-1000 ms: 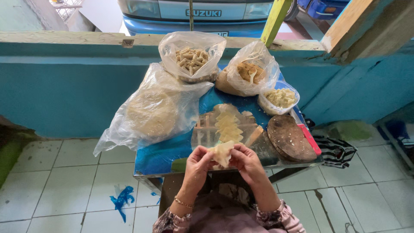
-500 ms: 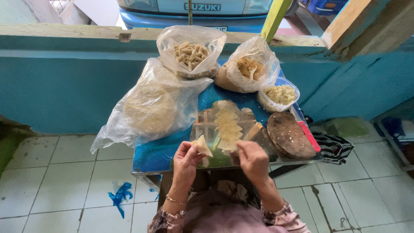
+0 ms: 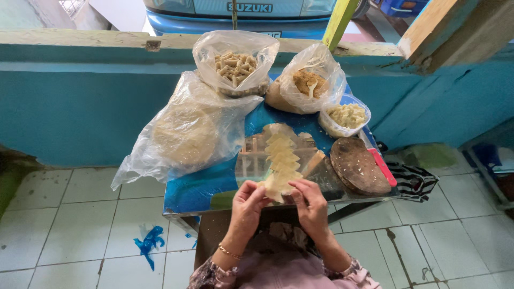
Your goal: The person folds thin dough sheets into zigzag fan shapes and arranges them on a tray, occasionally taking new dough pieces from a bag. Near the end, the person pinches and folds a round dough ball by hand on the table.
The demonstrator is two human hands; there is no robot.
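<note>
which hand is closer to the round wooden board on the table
Right. The right hand is just left of the round wooden board; the left hand lies farther left, beyond it.

We note forearms cut off by the bottom edge; clear bags (image 3: 187,128) blur their contents; fingertips hidden behind the wrapper (image 3: 277,185).

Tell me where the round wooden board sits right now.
In the head view the round wooden board lies on the blue table's right edge, right of the row of folded wrappers, below the small bowl.
</note>
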